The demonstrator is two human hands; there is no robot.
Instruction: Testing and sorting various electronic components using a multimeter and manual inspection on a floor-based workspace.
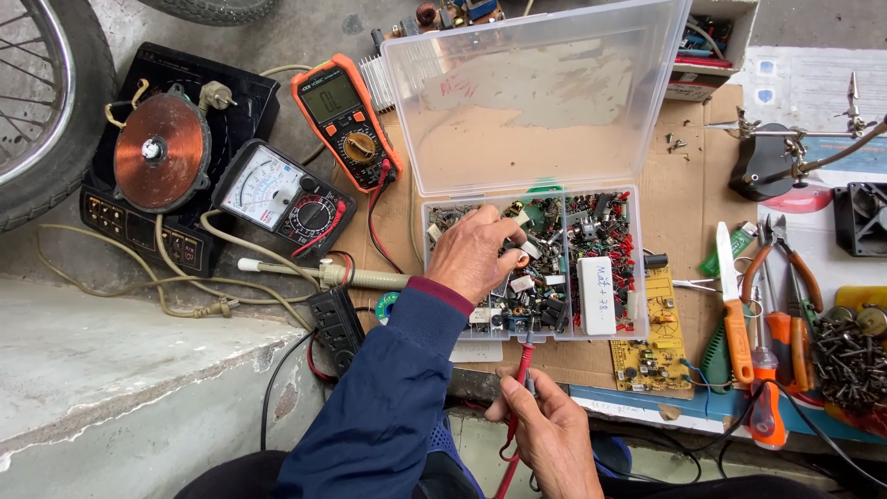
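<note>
My left hand (pixel 474 252) reaches into a clear plastic parts box (pixel 625 325) full of small electronic components, its fingertips pinched on a small part among them. The box lid (pixel 533 97) stands open behind it. My right hand (pixel 545 432) is lower down, near the table's front edge, gripping a red multimeter probe (pixel 519 379) that points up toward the box. A white rectangular block (pixel 596 295) lies in the box's right compartment.
An orange digital multimeter (pixel 346 118) and a black analogue meter (pixel 281 198) lie left of the box. Farther left sits an induction cooker with its copper coil (pixel 162 152) exposed. A yellow circuit board (pixel 651 347), pliers (pixel 783 261), screwdrivers (pixel 736 319) and loose screws (pixel 848 362) lie to the right.
</note>
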